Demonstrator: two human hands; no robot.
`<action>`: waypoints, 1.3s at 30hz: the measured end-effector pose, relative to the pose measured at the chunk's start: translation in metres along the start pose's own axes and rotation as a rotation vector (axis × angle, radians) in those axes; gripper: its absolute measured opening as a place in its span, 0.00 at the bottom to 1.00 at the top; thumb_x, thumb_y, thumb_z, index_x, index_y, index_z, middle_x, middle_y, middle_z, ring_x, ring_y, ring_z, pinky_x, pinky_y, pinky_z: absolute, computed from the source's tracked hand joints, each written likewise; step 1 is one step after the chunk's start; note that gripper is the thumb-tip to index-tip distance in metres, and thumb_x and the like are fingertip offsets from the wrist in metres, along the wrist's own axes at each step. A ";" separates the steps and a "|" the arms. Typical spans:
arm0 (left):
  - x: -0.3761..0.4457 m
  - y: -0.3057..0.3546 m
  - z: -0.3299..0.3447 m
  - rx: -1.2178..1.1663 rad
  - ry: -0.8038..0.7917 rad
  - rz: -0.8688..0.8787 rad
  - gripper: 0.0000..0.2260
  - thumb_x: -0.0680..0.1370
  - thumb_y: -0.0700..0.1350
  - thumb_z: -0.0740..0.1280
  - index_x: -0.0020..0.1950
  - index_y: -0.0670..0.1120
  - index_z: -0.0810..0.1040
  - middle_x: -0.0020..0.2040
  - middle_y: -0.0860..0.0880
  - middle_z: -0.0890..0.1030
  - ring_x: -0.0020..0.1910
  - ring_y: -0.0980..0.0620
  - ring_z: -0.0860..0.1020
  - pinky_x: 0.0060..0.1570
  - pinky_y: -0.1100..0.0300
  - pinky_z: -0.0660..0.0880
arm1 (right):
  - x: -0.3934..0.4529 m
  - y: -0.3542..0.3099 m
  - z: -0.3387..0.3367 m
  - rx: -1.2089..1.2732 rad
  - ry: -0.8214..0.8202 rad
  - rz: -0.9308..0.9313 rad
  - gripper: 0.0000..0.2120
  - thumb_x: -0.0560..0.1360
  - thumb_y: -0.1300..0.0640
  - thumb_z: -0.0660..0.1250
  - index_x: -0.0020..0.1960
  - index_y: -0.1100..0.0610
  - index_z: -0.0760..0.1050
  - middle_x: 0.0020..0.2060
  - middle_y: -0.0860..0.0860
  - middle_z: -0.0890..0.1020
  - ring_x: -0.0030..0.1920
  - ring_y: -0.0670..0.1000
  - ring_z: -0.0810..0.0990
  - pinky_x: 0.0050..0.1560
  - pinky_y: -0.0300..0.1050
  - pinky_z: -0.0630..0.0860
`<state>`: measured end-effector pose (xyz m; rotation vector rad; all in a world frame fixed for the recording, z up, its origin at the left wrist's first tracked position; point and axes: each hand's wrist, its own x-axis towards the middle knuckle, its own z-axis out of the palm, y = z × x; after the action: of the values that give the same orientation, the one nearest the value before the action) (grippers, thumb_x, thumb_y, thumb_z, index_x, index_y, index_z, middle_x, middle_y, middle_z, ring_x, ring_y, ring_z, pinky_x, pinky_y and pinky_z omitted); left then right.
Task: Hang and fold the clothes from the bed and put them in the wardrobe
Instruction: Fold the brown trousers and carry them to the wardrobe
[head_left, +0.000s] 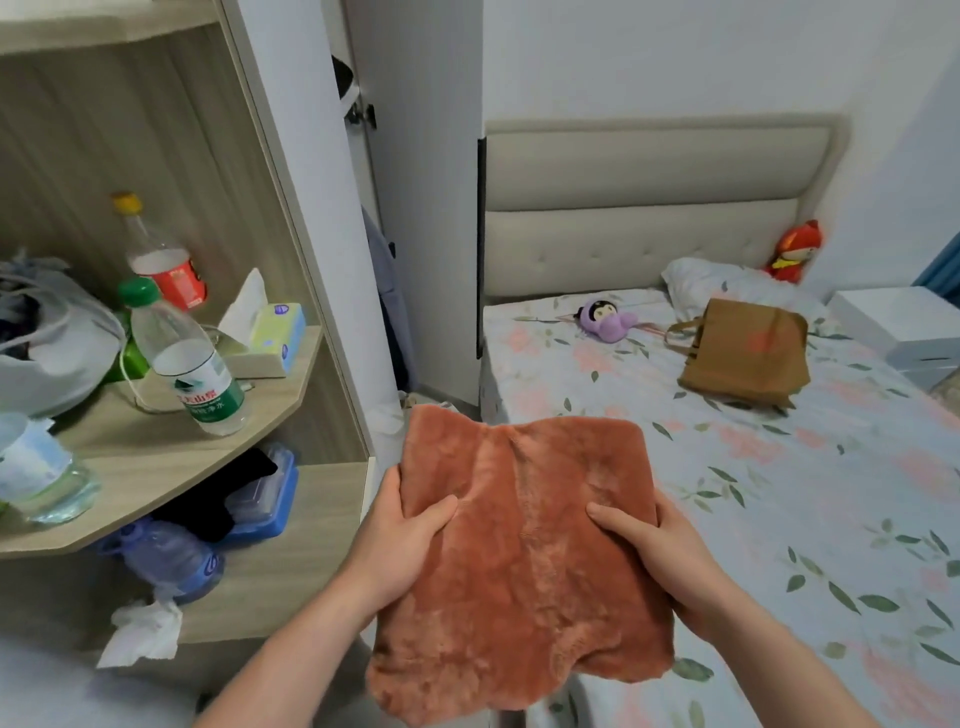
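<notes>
A folded rust-orange fleecy garment is held flat in the air in front of me, at the corner of the bed. My left hand grips its left edge, thumb on top. My right hand grips its right edge the same way. The white wardrobe stands ahead between the shelf unit and the bed, its door open, with a grey-blue garment hanging inside.
Wooden corner shelves at left hold bottles, a tissue box and a bag. On the floral sheet lie a brown tote bag, a purple plush toy, a pillow and a red doll. A white nightstand stands far right.
</notes>
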<state>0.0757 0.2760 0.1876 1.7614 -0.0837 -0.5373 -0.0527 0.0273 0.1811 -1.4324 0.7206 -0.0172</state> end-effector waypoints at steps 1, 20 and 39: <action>0.010 0.006 0.001 -0.003 0.011 0.010 0.15 0.76 0.49 0.74 0.60 0.59 0.75 0.53 0.60 0.84 0.52 0.60 0.83 0.54 0.57 0.77 | 0.013 -0.010 0.000 -0.002 -0.007 -0.010 0.33 0.65 0.44 0.83 0.66 0.47 0.75 0.54 0.49 0.87 0.50 0.54 0.88 0.56 0.58 0.82; 0.212 0.104 -0.040 -0.024 0.041 0.154 0.13 0.78 0.50 0.72 0.57 0.61 0.71 0.55 0.60 0.81 0.53 0.60 0.81 0.52 0.59 0.76 | 0.186 -0.148 0.062 -0.053 0.085 -0.112 0.24 0.67 0.47 0.80 0.61 0.47 0.77 0.51 0.48 0.87 0.47 0.52 0.88 0.56 0.57 0.82; 0.417 0.211 -0.028 -0.066 0.119 0.194 0.13 0.75 0.46 0.74 0.57 0.55 0.77 0.50 0.59 0.85 0.51 0.57 0.84 0.61 0.47 0.78 | 0.386 -0.278 0.064 0.011 0.052 -0.197 0.18 0.71 0.53 0.79 0.59 0.48 0.80 0.47 0.46 0.88 0.47 0.49 0.88 0.53 0.51 0.81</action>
<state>0.5054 0.1044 0.2608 1.6953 -0.1504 -0.2909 0.3942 -0.1289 0.2590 -1.4923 0.6184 -0.2122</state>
